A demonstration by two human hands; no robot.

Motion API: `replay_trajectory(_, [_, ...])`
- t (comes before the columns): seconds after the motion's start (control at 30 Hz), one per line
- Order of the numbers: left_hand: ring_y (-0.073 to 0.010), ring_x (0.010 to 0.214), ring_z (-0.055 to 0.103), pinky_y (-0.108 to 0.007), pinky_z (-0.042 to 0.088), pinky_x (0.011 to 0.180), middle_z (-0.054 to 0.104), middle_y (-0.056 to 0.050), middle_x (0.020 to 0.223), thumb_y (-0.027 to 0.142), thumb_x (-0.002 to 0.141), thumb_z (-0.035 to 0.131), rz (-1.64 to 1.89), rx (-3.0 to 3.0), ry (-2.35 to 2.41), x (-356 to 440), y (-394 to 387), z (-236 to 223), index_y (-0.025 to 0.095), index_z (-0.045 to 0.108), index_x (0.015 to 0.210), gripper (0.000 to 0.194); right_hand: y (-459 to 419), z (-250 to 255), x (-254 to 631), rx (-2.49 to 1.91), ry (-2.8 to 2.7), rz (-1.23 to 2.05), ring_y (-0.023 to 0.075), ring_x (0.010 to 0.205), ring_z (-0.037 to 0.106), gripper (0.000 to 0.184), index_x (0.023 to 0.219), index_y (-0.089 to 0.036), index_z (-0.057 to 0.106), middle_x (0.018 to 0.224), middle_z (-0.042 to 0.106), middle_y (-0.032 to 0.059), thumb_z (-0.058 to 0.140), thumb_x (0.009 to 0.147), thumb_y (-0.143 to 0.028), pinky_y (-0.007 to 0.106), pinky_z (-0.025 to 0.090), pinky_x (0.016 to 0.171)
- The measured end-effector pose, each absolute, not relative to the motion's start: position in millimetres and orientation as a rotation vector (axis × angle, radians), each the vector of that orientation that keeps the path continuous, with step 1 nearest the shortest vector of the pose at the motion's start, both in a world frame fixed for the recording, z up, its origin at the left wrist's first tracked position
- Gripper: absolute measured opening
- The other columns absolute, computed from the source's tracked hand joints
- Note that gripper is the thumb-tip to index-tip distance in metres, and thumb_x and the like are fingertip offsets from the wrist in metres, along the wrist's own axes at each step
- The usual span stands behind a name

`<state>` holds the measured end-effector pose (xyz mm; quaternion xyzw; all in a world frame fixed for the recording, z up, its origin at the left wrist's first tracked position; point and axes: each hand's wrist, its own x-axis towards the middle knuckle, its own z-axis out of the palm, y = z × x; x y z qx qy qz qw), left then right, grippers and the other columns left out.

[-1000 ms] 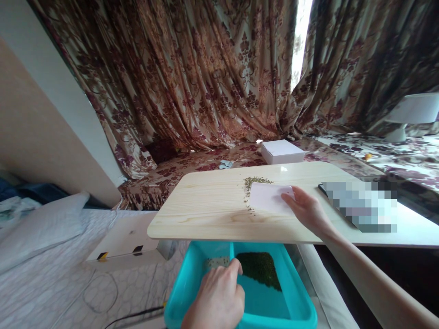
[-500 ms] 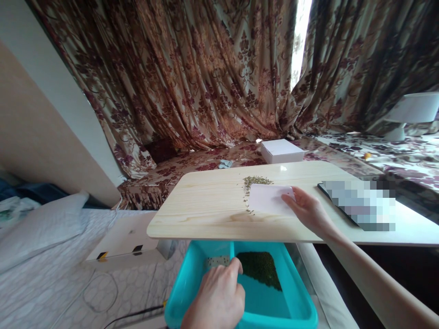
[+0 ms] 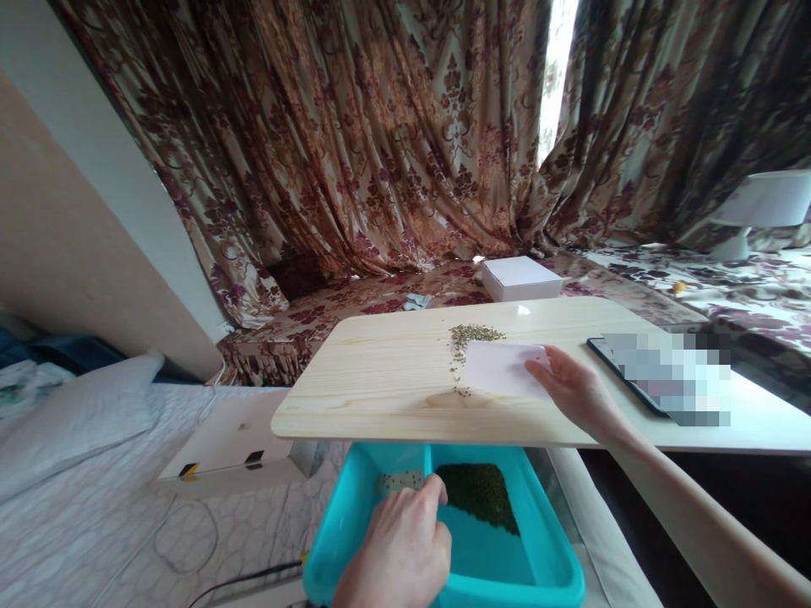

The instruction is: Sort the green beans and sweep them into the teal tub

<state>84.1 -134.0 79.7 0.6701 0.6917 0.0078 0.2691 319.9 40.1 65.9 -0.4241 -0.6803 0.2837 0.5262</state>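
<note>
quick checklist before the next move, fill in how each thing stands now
Right hand grips the thin white rectangular card: ok.
Small green grains gathered together on the pale wooden tabletop: not ok, some lie scattered.
Turquoise plastic two-compartment bin open below the tabletop's near edge: ok.
Left hand free of any object: cannot tell, its palm is hidden.
Flat black-edged rectangular device apart from the card: ok.

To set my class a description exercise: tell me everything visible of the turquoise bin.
The turquoise bin looks like smooth plastic, with a rounded rim and a divider making two compartments. Open side up, it shows below the near edge of the tabletop. Dark green grains lie heaped in the right compartment; a pale, speckled patch shows in the left one. The left hand hides part of the divider; whether they touch is unclear.
</note>
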Motion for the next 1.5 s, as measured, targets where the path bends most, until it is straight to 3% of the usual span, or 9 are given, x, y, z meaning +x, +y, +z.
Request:
replay_trajectory(0.3, [-0.0267,0.114,0.062,-0.036,0.043,0.099,0.071,-0.008,0.113,0.018,0.085,0.038,-0.003,1.786,1.871,85,-134,82,0.025,0.060,0.120,0.042,35,62,326,-1.029,-1.592,0.808,0.0243,0.078,0.073,0.044,0.082,-0.025,0.066,0.082,0.078,0.0066,0.071,0.075,-0.068,0.035,0.059,0.071])
replay_trajectory(0.57, [-0.0265,0.113,0.062,-0.035,0.043,0.098,0.071,-0.007,0.112,0.018,0.085,0.038,0.002,1.799,1.871,85,-134,82,0.025,0.061,0.120,0.042,35,69,321,-1.011,-1.589,0.752,0.0238,0.071,0.070,0.043,0.073,-0.026,0.064,0.067,0.071,0.0033,0.069,0.077,-0.069,0.034,0.058,0.065])
replay_trajectory(0.93, [-0.0266,0.114,0.062,-0.036,0.043,0.098,0.072,-0.008,0.111,0.018,0.085,0.039,0.020,1.809,1.862,86,-135,79,0.024,0.061,0.119,0.041,27,63,324,-1.017,-1.571,0.819,0.0250,0.078,0.073,0.049,0.084,-0.024,0.070,0.081,0.078,0.0073,0.070,0.074,-0.072,0.035,0.061,0.069])
replay_trajectory(1.5, [-0.0258,0.113,0.062,-0.034,0.042,0.099,0.072,-0.007,0.112,0.018,0.085,0.039,0.002,1.812,1.861,85,-135,81,0.025,0.061,0.119,0.041,28,68,314,-0.991,-1.576,0.785,0.0232,0.069,0.071,0.050,0.078,-0.025,0.066,0.071,0.074,0.0046,0.069,0.073,-0.075,0.033,0.058,0.062])
